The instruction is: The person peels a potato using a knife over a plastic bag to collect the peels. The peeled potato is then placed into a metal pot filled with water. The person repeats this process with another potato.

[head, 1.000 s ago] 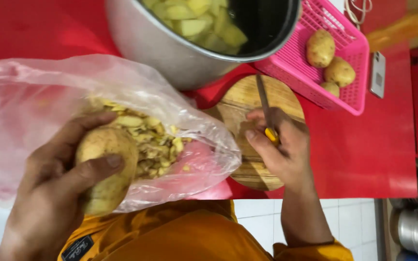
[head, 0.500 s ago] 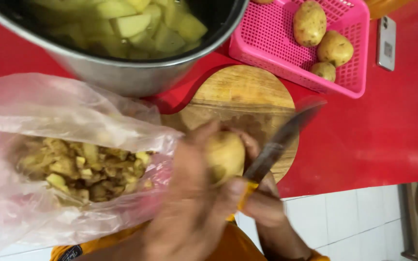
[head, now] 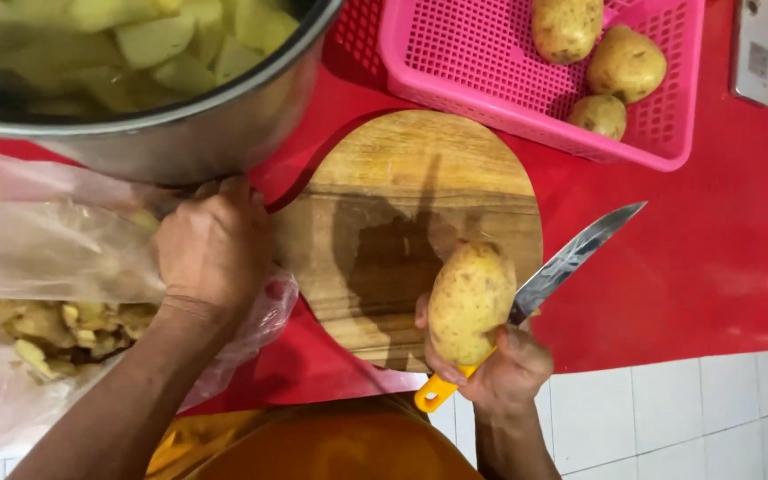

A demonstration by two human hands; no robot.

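Right hand [head: 504, 373] clamps potato [head: 470, 300] plus knife [head: 571, 262]; left hand [head: 213, 249] grips the peel bag [head: 46, 293]; pink basket [head: 491, 89] at 1 o'clock holds three potatoes.

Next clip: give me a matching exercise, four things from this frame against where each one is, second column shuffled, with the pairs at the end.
Things:
1. unpeeled potato
2. three potatoes
3. cut potato pieces
4. potato peels

Places:
A. in the clear plastic bag
B. in the pink basket
C. in the right hand, with the knife
D. in the metal pot

Pairs: 1-C, 2-B, 3-D, 4-A
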